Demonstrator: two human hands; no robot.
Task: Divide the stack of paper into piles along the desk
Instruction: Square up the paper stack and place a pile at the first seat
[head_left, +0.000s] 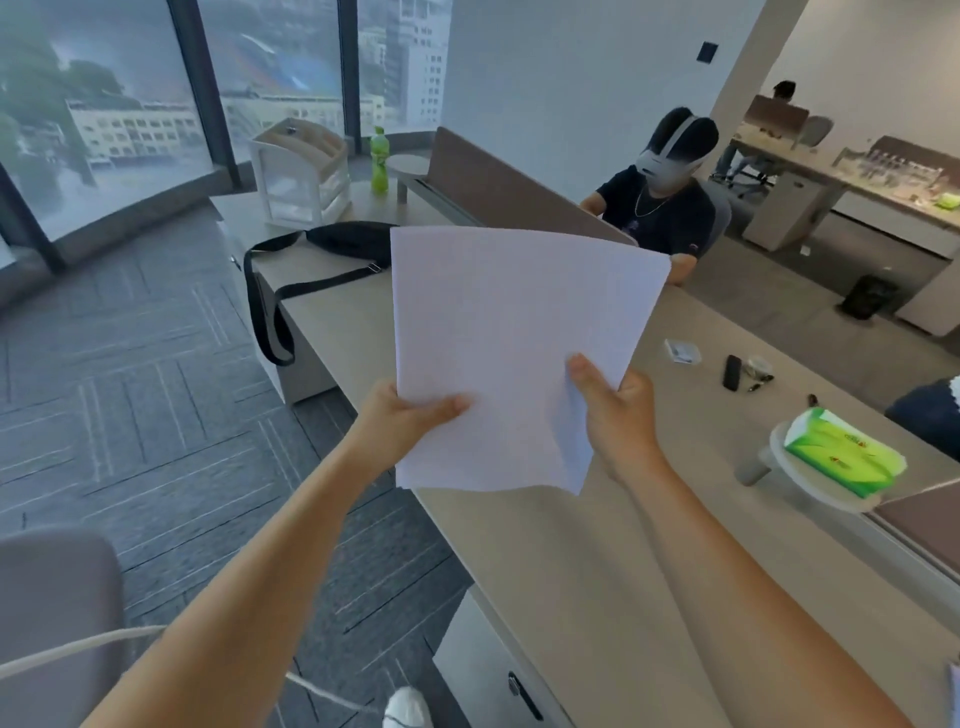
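White paper stack hangs above the desk, long axis running away from you. Your left hand and right hand both pinch its near end, thumbs on top. Bare desktop lies directly below and toward your right, so lower there.

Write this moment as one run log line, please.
left hand: grips paper stack, thumb on top | right hand: grips paper stack, thumb on top | paper stack: held above desk
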